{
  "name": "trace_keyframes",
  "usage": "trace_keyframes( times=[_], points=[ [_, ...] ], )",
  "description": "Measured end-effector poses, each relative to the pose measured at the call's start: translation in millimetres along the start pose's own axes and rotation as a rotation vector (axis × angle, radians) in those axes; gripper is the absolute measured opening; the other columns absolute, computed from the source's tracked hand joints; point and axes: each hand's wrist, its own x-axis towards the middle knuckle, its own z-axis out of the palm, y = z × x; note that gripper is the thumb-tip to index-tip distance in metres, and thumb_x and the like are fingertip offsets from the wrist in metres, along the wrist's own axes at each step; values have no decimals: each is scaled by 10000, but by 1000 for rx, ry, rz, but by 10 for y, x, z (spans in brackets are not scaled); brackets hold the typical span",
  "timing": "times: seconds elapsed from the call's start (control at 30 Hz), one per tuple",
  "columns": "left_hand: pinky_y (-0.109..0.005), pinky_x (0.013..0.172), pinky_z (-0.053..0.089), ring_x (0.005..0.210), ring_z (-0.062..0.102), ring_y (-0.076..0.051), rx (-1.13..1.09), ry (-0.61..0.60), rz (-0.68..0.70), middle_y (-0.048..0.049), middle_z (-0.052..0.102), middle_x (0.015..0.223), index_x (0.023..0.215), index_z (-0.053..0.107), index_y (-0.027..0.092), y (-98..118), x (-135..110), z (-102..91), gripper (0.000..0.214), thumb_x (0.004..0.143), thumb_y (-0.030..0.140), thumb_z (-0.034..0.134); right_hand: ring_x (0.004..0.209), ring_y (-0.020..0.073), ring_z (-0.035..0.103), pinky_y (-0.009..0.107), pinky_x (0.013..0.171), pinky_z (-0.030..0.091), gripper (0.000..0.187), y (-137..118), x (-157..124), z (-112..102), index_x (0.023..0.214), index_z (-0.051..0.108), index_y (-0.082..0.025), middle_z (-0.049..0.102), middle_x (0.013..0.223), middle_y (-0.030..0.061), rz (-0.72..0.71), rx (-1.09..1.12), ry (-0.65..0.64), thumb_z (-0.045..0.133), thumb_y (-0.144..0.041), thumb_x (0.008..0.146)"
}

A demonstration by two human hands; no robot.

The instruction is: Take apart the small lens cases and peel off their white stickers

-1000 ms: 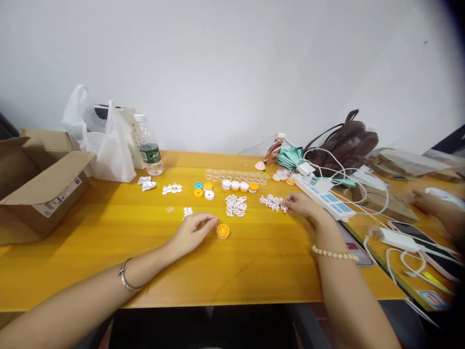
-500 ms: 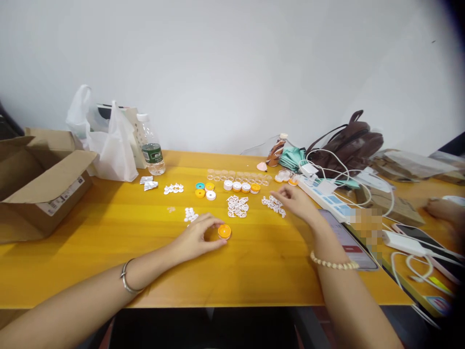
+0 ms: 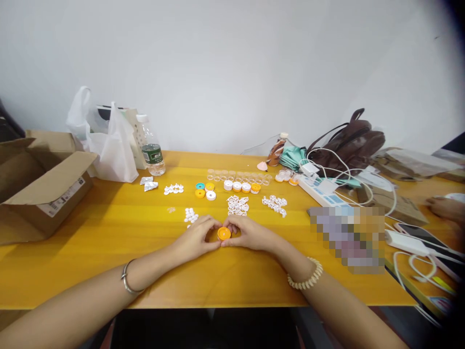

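A small round orange case (image 3: 224, 234) with a raised rim and a pale spot at its centre sits at the table's front middle. My left hand (image 3: 196, 237) curves round its left side, thumb and fingers pinching the edge. From the right, my right hand (image 3: 252, 233) closes on the same case with thumb and fingertips; whether a small part is also between those fingers I cannot make out. Just beyond lie white lattice pieces (image 3: 238, 206), with another heap of white pieces (image 3: 275, 204) to the right. White round pieces (image 3: 191, 214) lie by my left hand.
Clear rings (image 3: 238, 175), white and orange cases (image 3: 241, 186) and coloured cups (image 3: 205, 190) stand farther back. Left are a cardboard box (image 3: 54, 189), a plastic bag (image 3: 112, 150) and a water bottle (image 3: 152, 150). Right: a power strip (image 3: 319, 191), cables, and another person's hand (image 3: 445, 208).
My right hand has come left and nearer from the right-hand heap of white pieces to the orange case. My left hand stays at the case.
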Motion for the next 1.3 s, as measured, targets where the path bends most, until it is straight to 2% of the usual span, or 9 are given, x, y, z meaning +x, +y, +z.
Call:
trace_keyframes(
  times=[0.23, 0.4, 0.67, 0.87, 0.93, 1.07, 1.23, 1.3],
  points=[
    [-289, 712, 410, 802, 504, -182, 11, 19, -19, -38, 546, 864, 973, 575, 189, -6, -1, 21, 286, 765, 385, 591, 626, 119, 487, 220, 548, 382, 301, -52, 15, -6, 825, 587, -178, 546, 705, -15, 38, 25, -15, 675, -433, 692],
    [-276, 667, 407, 756, 499, -169, 1, 30, -43, -34, 545, 829, 933, 577, 179, 13, 0, 19, 235, 775, 354, 571, 630, 119, 501, 217, 546, 388, 258, -55, 9, -7, 833, 578, -176, 553, 701, -16, 59, 50, -14, 658, -393, 718],
    [-263, 633, 404, 707, 500, -154, -19, 61, -59, -29, 554, 781, 899, 587, 169, -10, 1, 43, 275, 750, 401, 589, 628, 115, 513, 224, 562, 407, 203, -98, -15, -30, 846, 593, -176, 578, 713, -7, 43, 48, -23, 600, -362, 763],
    [-254, 625, 394, 696, 503, -148, 0, 53, -75, -15, 558, 770, 877, 582, 170, -19, 7, 46, 254, 708, 355, 625, 637, 109, 516, 221, 582, 418, 236, -76, -2, -5, 873, 580, -169, 580, 720, -7, 19, 74, -24, 626, -356, 737],
    [-255, 637, 393, 702, 509, -149, 11, 48, -72, -11, 561, 759, 842, 580, 171, -18, 8, 39, 231, 697, 342, 635, 652, 112, 513, 226, 599, 422, 237, -74, 6, -14, 887, 567, -172, 578, 738, -4, -16, 72, 46, 623, -345, 735],
    [-259, 671, 403, 742, 525, -156, -1, 36, -73, -17, 574, 787, 833, 582, 176, -11, 7, 28, 202, 700, 319, 634, 681, 125, 525, 253, 647, 446, 281, 3, 26, -151, 936, 570, -176, 601, 811, 21, -9, 66, 325, 607, -375, 741],
    [-277, 708, 408, 778, 522, -167, 16, 39, -38, -28, 579, 818, 876, 577, 178, -25, 11, 42, 216, 708, 304, 631, 636, 148, 528, 281, 619, 448, 418, 421, -18, -549, 1027, 599, -134, 602, 762, 45, 183, -146, 767, 575, -439, 742],
    [-281, 714, 409, 783, 518, -170, 28, 38, -27, -29, 576, 821, 877, 574, 179, -30, 12, 47, 214, 711, 301, 630, 661, 168, 548, 299, 643, 450, 424, 634, -57, -714, 1049, 600, -122, 621, 780, 64, 308, -279, 866, 556, -418, 749]
  ],
)
